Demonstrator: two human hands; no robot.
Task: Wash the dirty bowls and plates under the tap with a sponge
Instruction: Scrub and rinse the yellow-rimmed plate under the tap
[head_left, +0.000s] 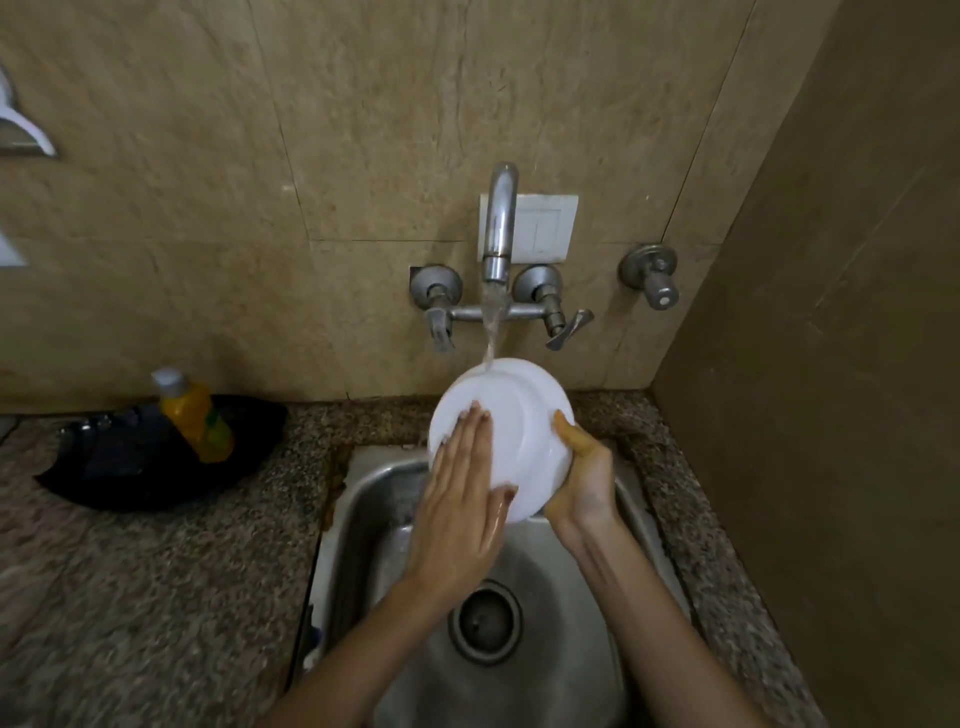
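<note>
The step in hand looks like rinsing: a white plate (511, 431) is held tilted over the sink (582, 639), its far rim just under the water stream (491, 332) that falls from the tap (500, 223) beyond both sets of fingertips. The right hand (582, 478) grasps the plate by its right edge, thumb curled over the rim and the other fingers hidden behind it. The left hand (462, 488) lies flat on the near face, fingers straight and together, pressing or rubbing the wet surface and clasping nothing. No sponge shows in either hand or anywhere else in view, so the next move probably calls for fetching one, or else for turning the plate so the water reaches the other face, with the right hand's grip kept firm on a slick rim. Below the wrists sits the drain (485, 621). Well off to the left of the left hand, on the counter (130, 582), a yellow bottle (195, 415) stands tilted in a black tray (119, 483). Nothing blocks the hands.
</note>
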